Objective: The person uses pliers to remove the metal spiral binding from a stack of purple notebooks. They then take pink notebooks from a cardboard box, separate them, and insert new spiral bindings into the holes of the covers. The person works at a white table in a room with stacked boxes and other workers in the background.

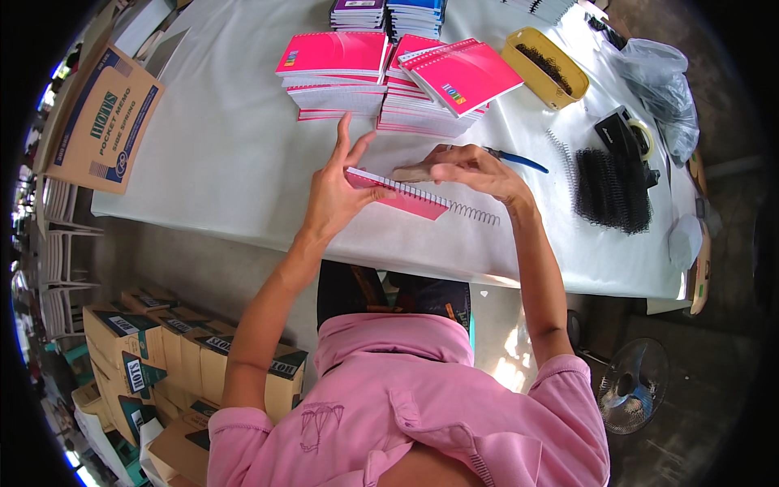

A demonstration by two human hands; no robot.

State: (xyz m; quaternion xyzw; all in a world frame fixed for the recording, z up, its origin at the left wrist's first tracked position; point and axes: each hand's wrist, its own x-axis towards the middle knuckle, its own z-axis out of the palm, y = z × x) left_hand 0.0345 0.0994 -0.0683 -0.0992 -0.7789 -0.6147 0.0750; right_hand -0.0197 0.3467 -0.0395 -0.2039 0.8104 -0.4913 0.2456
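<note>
My left hand [331,191] grips a pink-covered notebook [414,204] above the near part of the table, its thumb on the near side and some fingers raised. Along the notebook's upper edge runs a dark wire spiral [475,213], whose free end sticks out past the right corner. Bent over that edge is my right hand [479,172], thumb and fingers drawn together. A grey-brown piece [414,173] shows at its fingertips; whether it is held or worn on a finger, I cannot tell. Blue-handled pliers [523,161] lie just beyond the right wrist.
Pink notebooks [337,55] stand in stacks across the table, a yellow tray [526,42] of black coils to their right. More black spirals [613,191] lie at right beside a tape roll [643,138]. A carton [105,122] sits left; boxes [182,349] and a fan [633,385] stand below.
</note>
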